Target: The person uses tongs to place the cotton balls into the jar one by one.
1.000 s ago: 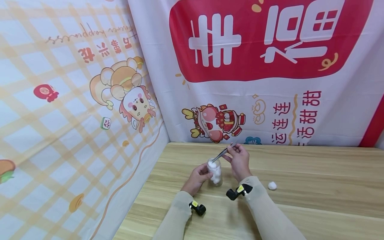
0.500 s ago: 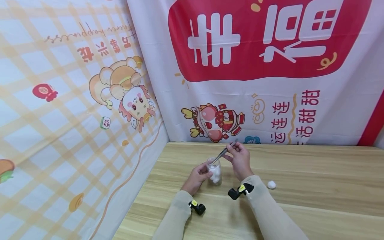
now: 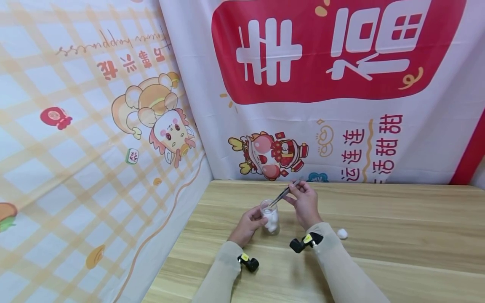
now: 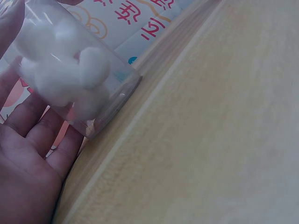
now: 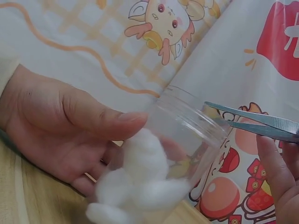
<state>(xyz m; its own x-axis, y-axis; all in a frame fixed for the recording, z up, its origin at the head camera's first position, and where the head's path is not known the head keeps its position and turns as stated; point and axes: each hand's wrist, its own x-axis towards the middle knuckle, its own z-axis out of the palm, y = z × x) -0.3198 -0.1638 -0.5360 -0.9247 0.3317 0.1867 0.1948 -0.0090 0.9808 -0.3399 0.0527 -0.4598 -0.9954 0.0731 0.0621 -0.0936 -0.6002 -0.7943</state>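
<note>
A clear jar (image 3: 275, 229) stands on the table with several white cotton balls (image 5: 145, 158) inside. My left hand (image 3: 247, 226) grips it, thumb on the near side and fingers round the other. In the left wrist view that hand (image 4: 28, 163) shows beside the jar's lower part. My right hand (image 3: 306, 207) pinches metal tweezers (image 3: 281, 195), slanting down to the jar's mouth. From the right wrist, the tweezers' (image 5: 266, 120) tips look parted at the rim, with no cotton between them. The cotton balls lie below the tips.
One loose cotton ball (image 3: 342, 233) lies on the wooden table (image 3: 401, 235), right of my right forearm. A printed cloth (image 3: 322, 113) hangs behind the table's back edge, and a checked cloth (image 3: 87, 168) hangs at the left.
The white cotton seen at the jar's mouth a second ago now lies lower inside it. The tweezers' tips have drawn slightly up toward the rim. The left hand keeps its grip.
</note>
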